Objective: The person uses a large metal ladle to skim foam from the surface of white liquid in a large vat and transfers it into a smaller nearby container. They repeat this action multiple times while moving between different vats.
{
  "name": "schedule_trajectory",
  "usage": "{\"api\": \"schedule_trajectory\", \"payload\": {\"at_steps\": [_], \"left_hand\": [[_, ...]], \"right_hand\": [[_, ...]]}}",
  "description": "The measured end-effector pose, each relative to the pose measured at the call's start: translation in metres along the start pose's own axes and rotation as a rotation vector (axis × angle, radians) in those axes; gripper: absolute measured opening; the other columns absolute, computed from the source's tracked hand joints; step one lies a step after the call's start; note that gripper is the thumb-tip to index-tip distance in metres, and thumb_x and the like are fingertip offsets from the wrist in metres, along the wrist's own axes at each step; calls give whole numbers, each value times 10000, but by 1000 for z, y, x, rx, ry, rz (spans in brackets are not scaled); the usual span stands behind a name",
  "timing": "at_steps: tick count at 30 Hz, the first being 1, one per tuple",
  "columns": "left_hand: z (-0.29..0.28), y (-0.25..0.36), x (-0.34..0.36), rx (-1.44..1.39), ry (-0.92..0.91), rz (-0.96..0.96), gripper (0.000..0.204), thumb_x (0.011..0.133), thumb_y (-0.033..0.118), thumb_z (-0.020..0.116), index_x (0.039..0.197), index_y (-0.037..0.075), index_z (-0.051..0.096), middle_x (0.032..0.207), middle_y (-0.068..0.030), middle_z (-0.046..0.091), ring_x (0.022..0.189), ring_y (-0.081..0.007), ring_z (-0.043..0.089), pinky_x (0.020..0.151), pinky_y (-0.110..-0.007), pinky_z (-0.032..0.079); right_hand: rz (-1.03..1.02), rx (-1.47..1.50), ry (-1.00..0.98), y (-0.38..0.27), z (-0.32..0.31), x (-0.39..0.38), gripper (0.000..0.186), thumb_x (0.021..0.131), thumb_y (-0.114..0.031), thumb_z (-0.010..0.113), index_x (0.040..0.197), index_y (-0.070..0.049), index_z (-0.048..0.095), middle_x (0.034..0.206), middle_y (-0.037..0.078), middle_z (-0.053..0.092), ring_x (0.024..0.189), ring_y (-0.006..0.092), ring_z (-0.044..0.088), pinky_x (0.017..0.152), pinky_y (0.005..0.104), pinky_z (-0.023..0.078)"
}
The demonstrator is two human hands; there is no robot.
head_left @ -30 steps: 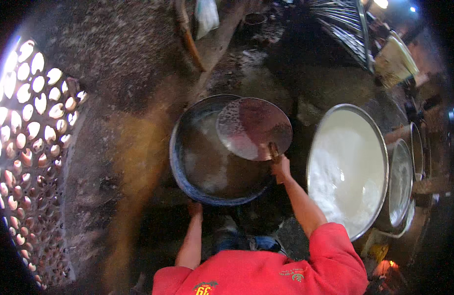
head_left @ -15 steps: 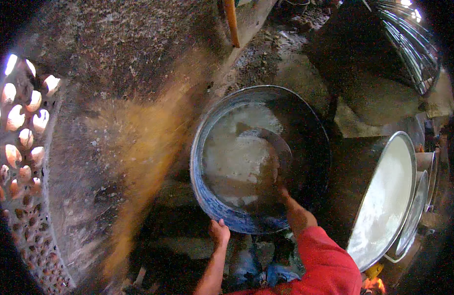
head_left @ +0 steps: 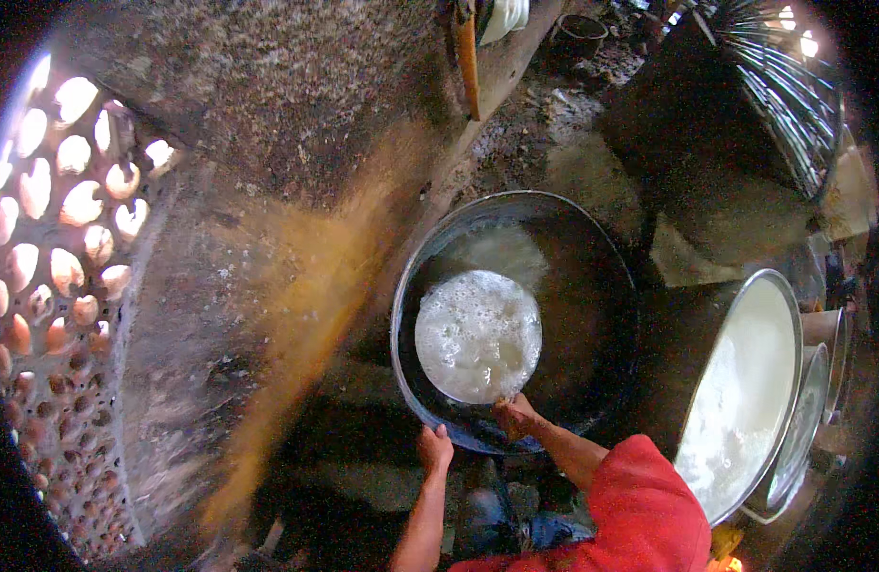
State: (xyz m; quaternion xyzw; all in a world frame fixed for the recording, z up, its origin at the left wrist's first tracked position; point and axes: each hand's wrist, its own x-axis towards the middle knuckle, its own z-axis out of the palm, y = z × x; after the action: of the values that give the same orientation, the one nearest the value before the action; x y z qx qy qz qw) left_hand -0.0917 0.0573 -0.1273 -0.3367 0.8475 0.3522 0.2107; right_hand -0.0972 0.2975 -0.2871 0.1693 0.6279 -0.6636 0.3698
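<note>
A big round metal tub (head_left: 592, 229) stands before me, dark inside and bluish at its near wall. My left hand (head_left: 435, 449) is closed round its near rim, thumb on top. Over the tub's opening, my right hand (head_left: 517, 418) grips the near edge of a round bowl (head_left: 537, 367). Frothy, whitish liquid (head_left: 479, 334) with bubbles fills that bowl almost to its brim. Below it, pale cloudy liquid (head_left: 506, 250) shows in the tub's far part; the bowl hides some of it.
To the right stands a wide metal pan (head_left: 744, 400) of creamy liquid, with more round vessels (head_left: 799, 429) past it. Small flames (head_left: 730, 562) glow at the lower right. A rough wall (head_left: 220, 315) slopes along the left, beside a perforated wall (head_left: 72, 276). A wooden handle (head_left: 467, 67) leans at the top.
Half a second ago the bowl was tilted low in the tub's liquid. Now it is raised, level and full, nearer to me. My left hand keeps its hold on the rim.
</note>
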Motion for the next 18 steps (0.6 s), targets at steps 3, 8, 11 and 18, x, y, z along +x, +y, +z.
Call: {"api": "schedule_trajectory", "payload": {"at_steps": [3,8,11,18], "left_hand": [[-7,-1,2,157,24,46,374,876,334,616,1062,10,604,1044,-228,642,966,-455,593,811,-511,469],[12,-71,40,-312,132,258,486,897,365,586,1187,-21,532,1196,-233,567,1079,-328,563,911,-421,434],[-6,-98,37,-390,84,370,483,903,299,559,1281,19,446,1138,-163,585,998,-264,566,876,-396,436],[-39,-63,-34,-642,-112,-38,447,893,158,547,1309,43,430,1099,-94,567,895,-204,543,810,-350,442]], "right_hand": [[96,90,-15,-91,2,-75,192,796,-116,673,944,-75,559,665,29,551,530,173,559,439,327,429],[175,122,11,-182,-38,-221,164,806,-41,652,931,-39,546,629,45,539,498,159,542,429,317,446],[333,202,109,-240,-61,-319,135,828,-33,642,889,-45,522,664,51,535,491,140,513,416,296,435],[285,282,243,-195,-172,-494,104,804,1,631,841,-30,538,670,76,556,468,141,512,405,314,433]]}}
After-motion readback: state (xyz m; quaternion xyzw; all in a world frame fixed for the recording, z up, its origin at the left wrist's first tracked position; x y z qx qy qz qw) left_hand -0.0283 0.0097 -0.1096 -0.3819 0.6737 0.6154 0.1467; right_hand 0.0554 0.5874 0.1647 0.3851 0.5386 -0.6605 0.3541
